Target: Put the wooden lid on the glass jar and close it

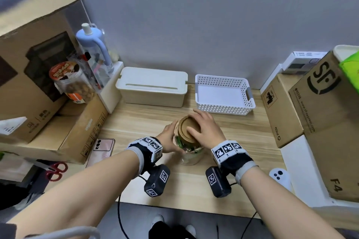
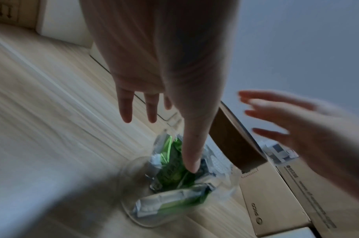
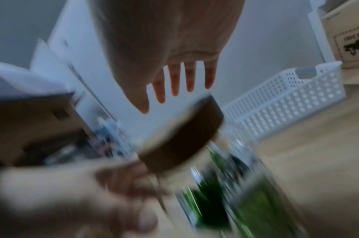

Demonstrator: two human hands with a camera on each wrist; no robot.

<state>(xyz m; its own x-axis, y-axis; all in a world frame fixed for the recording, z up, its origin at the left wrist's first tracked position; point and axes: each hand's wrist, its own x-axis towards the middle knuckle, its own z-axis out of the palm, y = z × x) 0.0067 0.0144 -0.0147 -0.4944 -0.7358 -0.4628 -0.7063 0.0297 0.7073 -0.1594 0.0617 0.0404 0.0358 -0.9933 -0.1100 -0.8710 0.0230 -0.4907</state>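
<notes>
The glass jar (image 1: 191,154), stuffed with green and white packets, stands on the wooden table (image 1: 136,122). The round wooden lid (image 1: 189,128) sits on its mouth. My right hand (image 1: 202,124) hovers over the lid with fingers spread and straight; in the right wrist view these fingers (image 3: 174,80) are clear of the lid (image 3: 180,136). My left hand (image 1: 171,132) is against the jar's left side with straight fingers. Its thumb (image 2: 191,161) lies on the jar (image 2: 174,185). Both wrist views are blurred.
A white perforated basket (image 1: 223,93) and a white lidded box (image 1: 153,87) stand behind the jar. Cardboard boxes flank the table on the left (image 1: 38,83) and right (image 1: 330,112). A pink phone (image 1: 103,147), red scissors (image 1: 56,170) and a white controller (image 1: 279,176) lie near the front.
</notes>
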